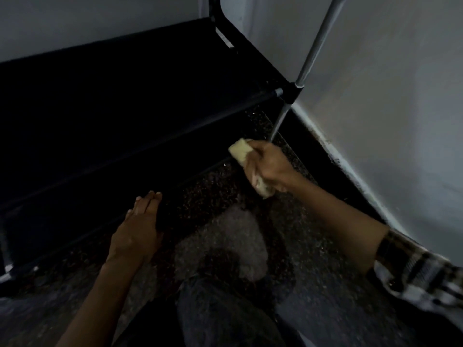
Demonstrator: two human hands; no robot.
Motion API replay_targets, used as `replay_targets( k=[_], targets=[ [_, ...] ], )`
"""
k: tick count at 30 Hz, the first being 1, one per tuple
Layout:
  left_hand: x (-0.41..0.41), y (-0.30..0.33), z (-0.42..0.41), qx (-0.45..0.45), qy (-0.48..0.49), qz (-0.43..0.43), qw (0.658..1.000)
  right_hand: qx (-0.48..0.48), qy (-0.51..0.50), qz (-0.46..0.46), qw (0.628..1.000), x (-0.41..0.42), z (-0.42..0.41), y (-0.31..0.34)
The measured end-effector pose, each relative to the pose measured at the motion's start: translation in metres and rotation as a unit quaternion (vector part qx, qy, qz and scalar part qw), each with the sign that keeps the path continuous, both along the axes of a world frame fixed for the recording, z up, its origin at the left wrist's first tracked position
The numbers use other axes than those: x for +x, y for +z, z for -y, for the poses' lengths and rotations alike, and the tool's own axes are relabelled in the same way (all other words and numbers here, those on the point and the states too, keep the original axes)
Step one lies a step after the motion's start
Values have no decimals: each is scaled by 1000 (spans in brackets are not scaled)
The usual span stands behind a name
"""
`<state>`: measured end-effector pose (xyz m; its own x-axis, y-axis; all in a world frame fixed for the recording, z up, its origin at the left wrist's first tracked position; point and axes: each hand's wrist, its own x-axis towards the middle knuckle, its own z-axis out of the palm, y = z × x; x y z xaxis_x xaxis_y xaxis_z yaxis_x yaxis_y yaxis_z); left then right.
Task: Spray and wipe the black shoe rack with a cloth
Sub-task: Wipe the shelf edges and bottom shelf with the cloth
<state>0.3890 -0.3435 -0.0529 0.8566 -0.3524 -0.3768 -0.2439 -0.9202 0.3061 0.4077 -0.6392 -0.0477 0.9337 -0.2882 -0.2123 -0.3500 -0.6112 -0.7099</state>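
Nearest the camera, a knee in dark trousers [220, 309] was down on the speckled floor [313, 246], and a checked sleeve [423, 274] was pushed up the right arm. The left hand [136, 231] lay flat with straight fingers on the front edge of the rack's lowest shelf [62, 221], holding nothing. Further on, the right hand [269, 166] was closed round a folded yellow cloth [241, 151], whose free end stuck out just beside the foot of the grey post [279, 121]. Beyond that the black rack [125, 96] ran back into the corner between two pale walls [388, 83]. No spray bottle was in view, and the shelves were too dark to tell whether they were wet, so spraying could not be judged. The wiping seemed to be under way low at the right front corner. How much was left could not be read. The shelves held no shoes that could be seen.
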Motion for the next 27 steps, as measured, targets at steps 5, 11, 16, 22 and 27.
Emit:
replay_targets(
  k=[5,11,16,22,27],
  targets=[
    [0,-4,1,-1,-2,7,1000,-48,-46,3,998,-3,-12,4],
    [1,-7,1,-1,3,4,1000,-30,167,12,985,-23,-108,-2],
    [1,-7,-4,-11,0,-3,1000,-36,160,-6,986,-11,-76,-1],
    [3,-7,-4,-7,-2,-20,1000,-7,-30,-27,999,4,1,-6],
    [5,12,-4,22,-18,-61,998,23,-82,-42,995,1,-27,-2]
  ],
)
